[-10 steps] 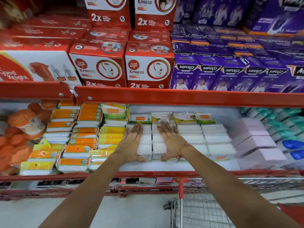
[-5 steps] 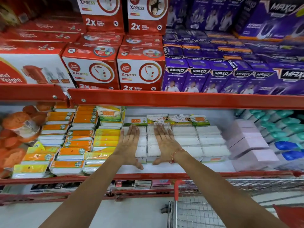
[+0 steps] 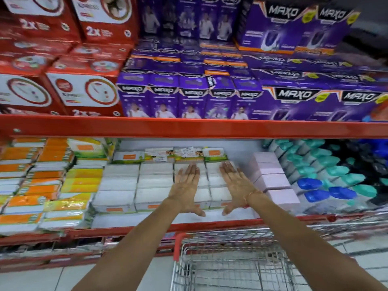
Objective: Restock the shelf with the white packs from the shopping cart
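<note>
Rows of white packs point(image 3: 154, 185) lie stacked on the lower shelf point(image 3: 136, 226), under a red shelf rail. My left hand point(image 3: 185, 189) rests flat on one of the right-hand stacks, fingers straight and apart. My right hand point(image 3: 236, 185), with a thin orange thread on the wrist, lies flat on the rightmost stack of white packs point(image 3: 219, 195). Neither hand holds a pack. The shopping cart point(image 3: 231, 263) with a red handle stands below my arms; its wire basket shows no packs in the visible part.
Orange and yellow packs point(image 3: 52, 181) fill the shelf's left side. Pink boxes point(image 3: 273, 179) and teal and blue capped bottles point(image 3: 327, 185) sit to the right. Red boxes point(image 3: 79, 89) and purple boxes point(image 3: 189, 95) line the upper shelf.
Both hands have shifted right, from the left-hand white stacks to the two rightmost ones, still flat. The view has swung right with them.
</note>
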Tool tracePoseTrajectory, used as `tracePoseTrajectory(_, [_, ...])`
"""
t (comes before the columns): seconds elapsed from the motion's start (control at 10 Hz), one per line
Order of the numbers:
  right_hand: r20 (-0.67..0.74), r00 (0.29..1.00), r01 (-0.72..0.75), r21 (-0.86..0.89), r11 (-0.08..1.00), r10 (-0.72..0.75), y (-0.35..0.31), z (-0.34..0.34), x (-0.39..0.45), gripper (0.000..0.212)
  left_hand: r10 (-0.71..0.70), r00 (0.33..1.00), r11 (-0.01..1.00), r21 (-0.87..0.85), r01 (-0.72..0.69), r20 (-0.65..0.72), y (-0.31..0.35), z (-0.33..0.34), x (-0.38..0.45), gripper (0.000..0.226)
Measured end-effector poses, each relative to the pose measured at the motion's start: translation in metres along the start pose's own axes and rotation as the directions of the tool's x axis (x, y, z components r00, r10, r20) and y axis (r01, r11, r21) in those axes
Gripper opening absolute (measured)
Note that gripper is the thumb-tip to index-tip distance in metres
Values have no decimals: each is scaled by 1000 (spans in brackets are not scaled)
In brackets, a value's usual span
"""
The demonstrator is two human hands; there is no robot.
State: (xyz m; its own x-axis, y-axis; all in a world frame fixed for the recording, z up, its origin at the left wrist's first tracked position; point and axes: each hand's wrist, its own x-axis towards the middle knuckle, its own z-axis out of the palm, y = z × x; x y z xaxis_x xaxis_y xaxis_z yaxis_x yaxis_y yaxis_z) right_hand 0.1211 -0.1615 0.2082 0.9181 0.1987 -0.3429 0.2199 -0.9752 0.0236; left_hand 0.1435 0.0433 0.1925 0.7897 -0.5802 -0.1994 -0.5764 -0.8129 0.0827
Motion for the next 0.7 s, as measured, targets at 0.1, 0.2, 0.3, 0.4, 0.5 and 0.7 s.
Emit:
tracePoseTrajectory(0.1, [-68,997,-21,41,999,24,-2,15,3,140,-57,996,996,63,61,-66,9,8,1,129])
tracePoseTrajectory(0.2, [-161,986,-49,18,999,51,-7,23,6,131,-75,994,990,110,84,-82,12,13,3,120])
tracePoseTrajectory(0.3, [-150,988,-40,23,999,43,-7,24,8,130,-96,994,986,133,101,-44,15,12,5,121])
tracePoseTrajectory(0.4, [-132,990,-45,4,999,45,-7,20,4,130,-97,995,983,156,97,-8,17,5,4,123])
tracePoseTrajectory(0.5, [-158,986,-51,23,998,54,-11,13,-7,123,-106,994,979,173,105,-3,18,-3,-4,125])
tracePoseTrajectory(0.7, [-209,978,6,77,997,10,-35,-23,-48,98,-43,996,997,67,49,-81,12,-36,-52,93])
